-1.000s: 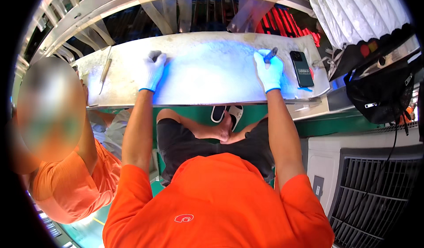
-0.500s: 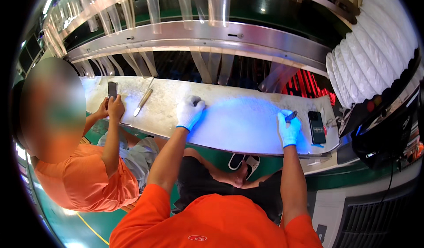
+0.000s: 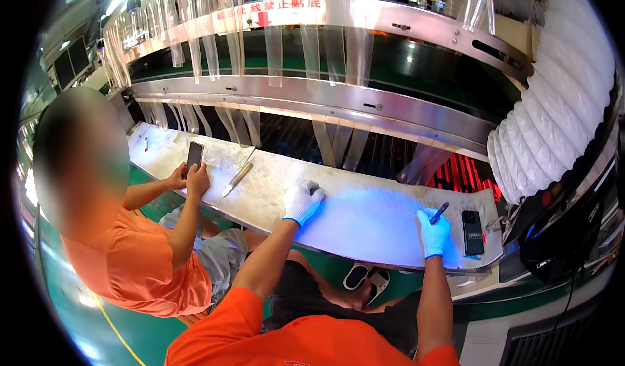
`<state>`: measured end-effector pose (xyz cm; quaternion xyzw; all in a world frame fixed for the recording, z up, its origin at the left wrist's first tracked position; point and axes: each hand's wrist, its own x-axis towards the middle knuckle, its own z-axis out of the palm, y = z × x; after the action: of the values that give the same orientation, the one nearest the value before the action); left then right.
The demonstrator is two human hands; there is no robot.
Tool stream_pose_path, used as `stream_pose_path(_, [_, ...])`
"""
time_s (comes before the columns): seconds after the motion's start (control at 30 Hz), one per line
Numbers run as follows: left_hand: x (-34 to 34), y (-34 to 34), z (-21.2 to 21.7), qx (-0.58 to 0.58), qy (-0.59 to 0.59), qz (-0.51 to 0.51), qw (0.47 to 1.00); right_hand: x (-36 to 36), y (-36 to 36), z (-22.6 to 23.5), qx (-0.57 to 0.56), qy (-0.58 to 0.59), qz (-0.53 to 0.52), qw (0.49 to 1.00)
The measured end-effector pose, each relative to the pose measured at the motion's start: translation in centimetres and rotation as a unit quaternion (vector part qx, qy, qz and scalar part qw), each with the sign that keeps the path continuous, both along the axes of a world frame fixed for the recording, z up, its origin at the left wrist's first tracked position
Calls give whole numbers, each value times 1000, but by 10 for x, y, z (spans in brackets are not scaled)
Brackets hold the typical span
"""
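My left hand, in a white glove, rests with curled fingers on the long white work ledge, which glows blue between my hands. My right hand, gloved too, grips a small dark pen-like tool whose tip points up and away from me. A dark phone lies flat on the ledge just right of that hand.
A co-worker in orange sits at my left and holds a phone in both hands. A knife with a pale handle lies on the ledge near them. Clear plastic strips hang above; a white ribbed duct is at right.
The view has tilted up and swung left, bringing the co-worker and the hanging strips into sight. My hands stay on the ledge, the right one still on the tool.
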<state>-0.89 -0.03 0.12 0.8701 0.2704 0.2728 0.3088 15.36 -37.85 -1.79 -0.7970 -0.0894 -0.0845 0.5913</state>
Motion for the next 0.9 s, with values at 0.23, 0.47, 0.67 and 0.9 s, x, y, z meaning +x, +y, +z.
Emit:
stream_pose_path(0.23, [-1, 0, -2, 2, 1, -2, 1000, 0, -1, -8, 40, -7, 1, 999])
stream_pose_path(0.47, [-3, -2, 4, 0, 10, -2, 1000, 0, -2, -7, 3, -14, -4, 1000])
stream_pose_path(0.67, [-4, -1, 8, 7, 15, -4, 1000, 2, 0, -8, -2, -11, -7, 1000])
stream_pose_path(0.9, [-1, 2, 2, 12, 13, 1, 1000, 3, -3, -10, -37, -48, -3, 998])
